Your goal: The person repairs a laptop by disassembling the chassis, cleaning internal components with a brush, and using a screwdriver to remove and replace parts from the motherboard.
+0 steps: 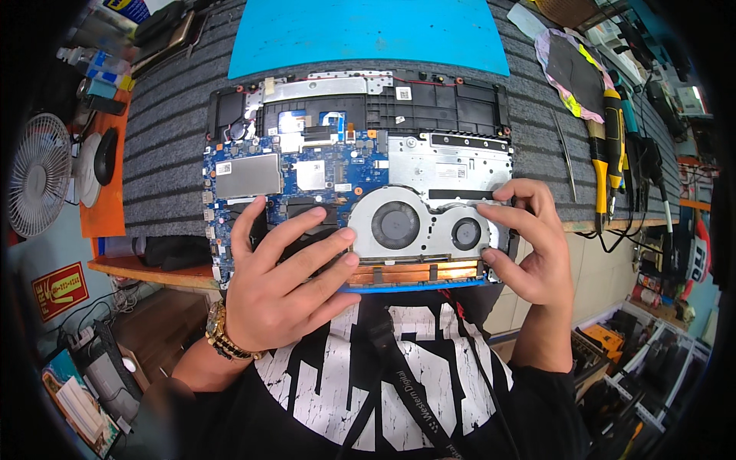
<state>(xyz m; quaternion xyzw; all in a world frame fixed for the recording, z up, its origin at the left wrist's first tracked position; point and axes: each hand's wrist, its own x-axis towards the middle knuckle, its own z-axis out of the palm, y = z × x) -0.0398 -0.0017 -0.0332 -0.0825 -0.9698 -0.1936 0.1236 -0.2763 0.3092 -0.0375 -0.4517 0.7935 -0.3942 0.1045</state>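
An opened laptop base (452,165) lies in front of me with its inside facing up. A blue circuit board (360,165) fills its left part. At the near right sits a silver cooling fan unit (422,239) with two round black fans, one larger than the other. A copper heat pipe (399,273) runs along its near side. My left hand (287,276) is spread over the near left of the laptop, its fingertips reaching the fan unit's left edge. My right hand (533,241) has the fan unit's right end between thumb and index finger.
The laptop is on a grey ribbed mat (165,153), with a blue mat (368,38) beyond it. On the right are yellow-and-black hand tools (613,138), metal tweezers (563,146) and dark cables. A white fan (38,176) stands at the far left.
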